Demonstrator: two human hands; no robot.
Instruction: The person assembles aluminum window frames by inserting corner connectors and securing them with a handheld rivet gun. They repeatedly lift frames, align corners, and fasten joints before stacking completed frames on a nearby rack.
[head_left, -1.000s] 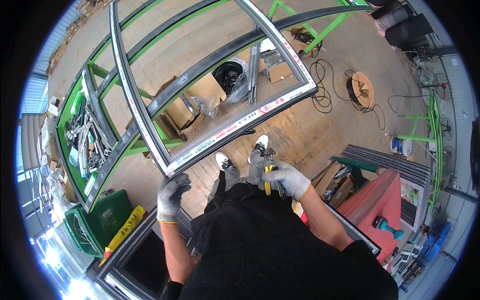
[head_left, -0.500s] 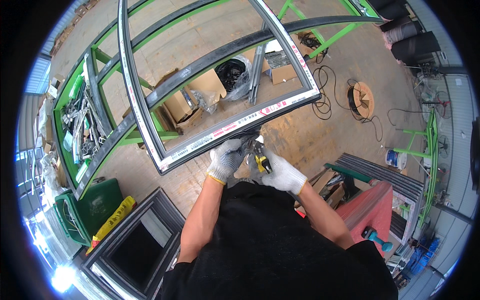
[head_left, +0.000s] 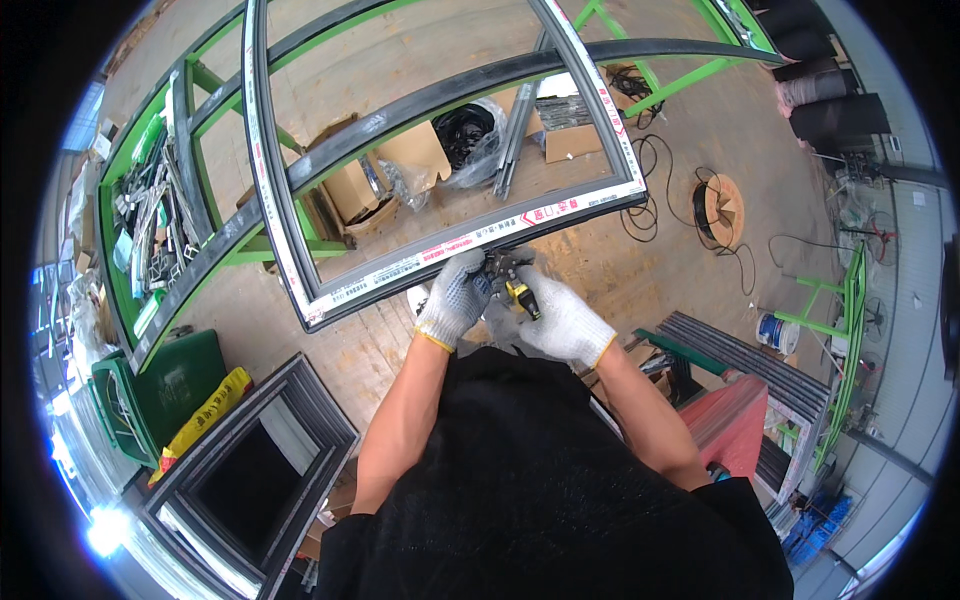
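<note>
A yellow-and-black hand tool (head_left: 522, 296) slants beside the large rectangular frame (head_left: 430, 262).

A scuffed brown floor (head_left: 670, 285) is bordered at the right by a pale panelled wall (head_left: 910, 330). Cardboard boxes (head_left: 410, 148) are seen between the dark rails of a green bench (head_left: 430, 102). A green bin (head_left: 190, 360) is placed at the left; the lower left corner is flooded by glaring light (head_left: 107, 530).

Your head-worn fisheye looks steeply down, your torso (head_left: 560, 480) close at six o'clock, the floor (head_left: 650, 282) farther off toward three.
</note>
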